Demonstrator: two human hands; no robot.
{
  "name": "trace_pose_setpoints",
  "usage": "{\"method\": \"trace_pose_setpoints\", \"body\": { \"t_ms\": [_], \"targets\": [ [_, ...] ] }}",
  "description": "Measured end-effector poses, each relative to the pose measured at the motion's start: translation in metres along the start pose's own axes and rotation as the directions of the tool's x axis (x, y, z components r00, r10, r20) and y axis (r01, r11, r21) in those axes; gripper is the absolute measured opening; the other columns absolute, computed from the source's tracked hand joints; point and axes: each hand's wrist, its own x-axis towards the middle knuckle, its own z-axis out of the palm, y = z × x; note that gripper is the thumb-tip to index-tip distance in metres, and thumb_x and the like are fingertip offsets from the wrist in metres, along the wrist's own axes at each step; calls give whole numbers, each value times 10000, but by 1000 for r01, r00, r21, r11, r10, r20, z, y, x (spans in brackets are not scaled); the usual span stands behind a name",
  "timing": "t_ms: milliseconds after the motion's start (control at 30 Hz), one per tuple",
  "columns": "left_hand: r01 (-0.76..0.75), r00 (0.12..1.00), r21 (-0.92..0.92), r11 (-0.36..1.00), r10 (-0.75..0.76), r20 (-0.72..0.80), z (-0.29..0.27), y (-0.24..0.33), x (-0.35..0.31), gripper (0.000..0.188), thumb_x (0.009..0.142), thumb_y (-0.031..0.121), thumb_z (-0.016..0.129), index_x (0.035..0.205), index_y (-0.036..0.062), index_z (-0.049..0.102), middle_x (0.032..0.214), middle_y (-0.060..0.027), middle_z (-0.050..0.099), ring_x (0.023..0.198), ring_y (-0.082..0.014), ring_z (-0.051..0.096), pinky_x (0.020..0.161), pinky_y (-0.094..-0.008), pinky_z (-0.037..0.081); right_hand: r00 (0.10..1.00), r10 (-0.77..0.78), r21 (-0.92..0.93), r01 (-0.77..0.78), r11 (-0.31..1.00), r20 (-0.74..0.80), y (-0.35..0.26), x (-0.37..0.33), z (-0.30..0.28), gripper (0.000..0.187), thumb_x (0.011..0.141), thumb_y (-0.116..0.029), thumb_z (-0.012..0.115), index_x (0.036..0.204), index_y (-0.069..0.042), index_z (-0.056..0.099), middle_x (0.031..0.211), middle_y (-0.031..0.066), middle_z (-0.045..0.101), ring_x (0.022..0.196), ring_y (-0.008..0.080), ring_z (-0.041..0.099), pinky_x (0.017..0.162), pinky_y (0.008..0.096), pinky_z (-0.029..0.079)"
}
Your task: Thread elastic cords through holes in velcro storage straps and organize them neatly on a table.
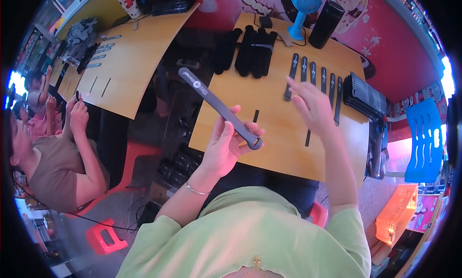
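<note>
In my left hand (pixel 222 150) is a long dark grey strap (pixel 214 102) with white print and a slotted, rounded end. Thumb and fingers pinch it near the slotted end, and its other end points up and left over the table's edge. My right hand (pixel 314 108) holds nothing that I can see; its fingers are stretched out and apart. It hovers in front of a row of several similar straps (pixel 313 72) laid side by side on the wooden table (pixel 281 153). Two short thin black strips, one a narrow strip (pixel 307 137) near my right wrist, lie on the tabletop.
Bundled black straps (pixel 257 54) lie at the table's far left, with a blue fan (pixel 306 4) and black bottle (pixel 327 25) behind. A stack of black folded pieces (pixel 365 97) sits right. Leftward, a co-worker (pixel 62 167) sits by another table (pixel 130 61). An orange crate (pixel 397 213) stands lower right.
</note>
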Motion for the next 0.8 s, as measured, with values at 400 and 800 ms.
{"method": "trace_pose_setpoints", "body": {
  "t_ms": [400, 800],
  "targets": [
    [-87, 996, 71, 994, 89, -25, 24, -19, 11, 434, 884, -27, 541, 1285, 71, 408, 1082, -111, 581, 1047, -245, 585, 884, -382, 527, 949, 290, 318, -238, 918, -126, -89, -82, 23, 147, 847, -28, 571, 991, -46, 542, 752, 80, 637, 695, 223, 634, 588, 309, 479],
    [-215, 973, 197, 957, 228, -45, 27, -23, 10, 396, 839, -63, 595, 1197, 51, 472, 1082, -111, 577, 1068, -235, 576, 911, -354, 503, 950, 184, 137, -153, 979, -251, -93, -76, 22, 138, 779, 52, 633, 896, -19, 613, 772, 78, 662, 663, 209, 624, 581, 275, 474]
  ]
}}
